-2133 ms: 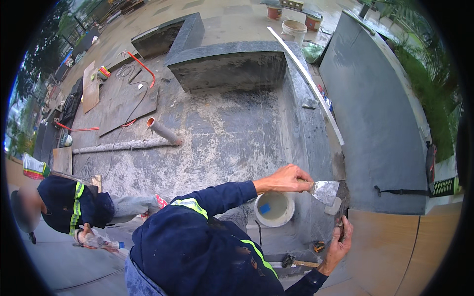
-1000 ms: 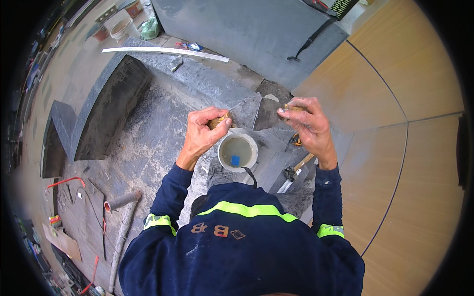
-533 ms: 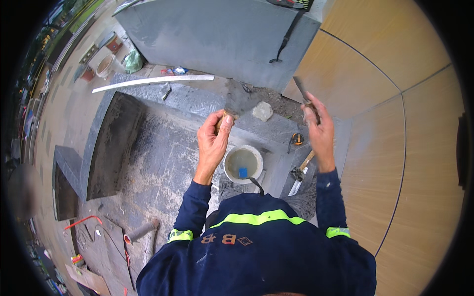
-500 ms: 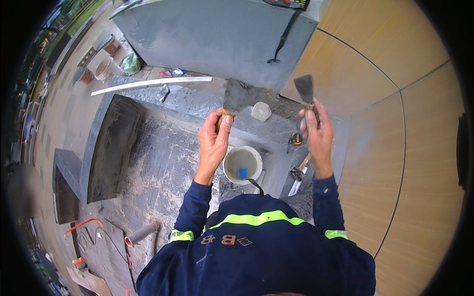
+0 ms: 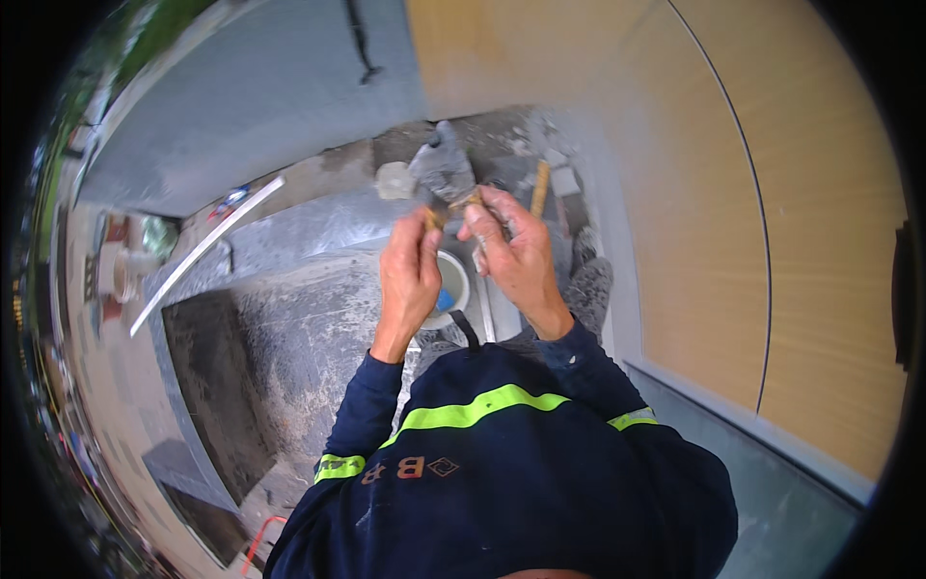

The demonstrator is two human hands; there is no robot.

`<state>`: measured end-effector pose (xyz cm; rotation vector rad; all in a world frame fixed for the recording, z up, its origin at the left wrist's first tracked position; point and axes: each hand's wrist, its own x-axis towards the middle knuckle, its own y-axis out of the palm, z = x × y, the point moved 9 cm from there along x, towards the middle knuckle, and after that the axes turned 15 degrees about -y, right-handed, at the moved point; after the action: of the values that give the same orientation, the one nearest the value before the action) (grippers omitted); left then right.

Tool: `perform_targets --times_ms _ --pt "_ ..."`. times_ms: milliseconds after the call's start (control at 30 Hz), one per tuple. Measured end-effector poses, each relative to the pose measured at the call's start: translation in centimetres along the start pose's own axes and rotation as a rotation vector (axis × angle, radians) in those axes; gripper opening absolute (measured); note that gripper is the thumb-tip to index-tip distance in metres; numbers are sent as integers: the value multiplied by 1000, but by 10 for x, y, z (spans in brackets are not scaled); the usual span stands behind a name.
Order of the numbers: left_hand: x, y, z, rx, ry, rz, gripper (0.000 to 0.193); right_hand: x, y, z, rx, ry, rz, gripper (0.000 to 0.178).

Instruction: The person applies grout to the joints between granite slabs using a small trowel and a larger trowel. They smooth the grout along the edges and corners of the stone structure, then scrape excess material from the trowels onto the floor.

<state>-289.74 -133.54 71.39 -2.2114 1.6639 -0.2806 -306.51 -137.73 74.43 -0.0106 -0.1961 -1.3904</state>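
In front of my body, my left hand (image 5: 410, 275) is closed round the handle of a putty knife. My right hand (image 5: 521, 259) grips the handle of a second putty knife (image 5: 473, 199). The two tools meet, and their grey, smeared blades (image 5: 442, 169) overlap. Motion blur hides which edge lies on top. Below my hands stands a white bucket (image 5: 466, 287), partly covered by the left hand. A small blue thing (image 5: 445, 299) shows inside it.
A pale lump of stone (image 5: 394, 180) lies just beyond the blades. A long white strip (image 5: 207, 253) slants across the ledge at left. A yellow stick (image 5: 541, 188) is beyond my right hand. Wood-coloured panels (image 5: 666, 212) rise close on the right.
My hands have come together from apart, bringing the two putty knives into contact. The whole view has turned, so the bucket and ledge sit further left.
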Motion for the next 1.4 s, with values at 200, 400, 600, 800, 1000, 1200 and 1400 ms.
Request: perform_targets --times_ms 200,400,600,800,1000,1200,1400 --pt "51 114 129 25 -577 111 31 7 -184 -63 -7 81 -267 42" --pt "236 241 238 116 -391 -49 43 56 -368 -280 -103 213 -328 40" --pt "358 319 340 747 -190 -212 36 92 -408 -491 -155 229 -222 37" --pt "355 328 395 645 -305 -279 41 104 -392 -588 -50 391 -176 48" --pt "357 324 399 648 -367 -256 41 106 -383 -597 -46 365 -149 43" --pt "356 325 407 663 -407 -211 39 118 -378 -589 -133 353 -150 44" --pt "357 325 407 660 -392 -195 38 118 -370 -590 -87 421 -102 48"
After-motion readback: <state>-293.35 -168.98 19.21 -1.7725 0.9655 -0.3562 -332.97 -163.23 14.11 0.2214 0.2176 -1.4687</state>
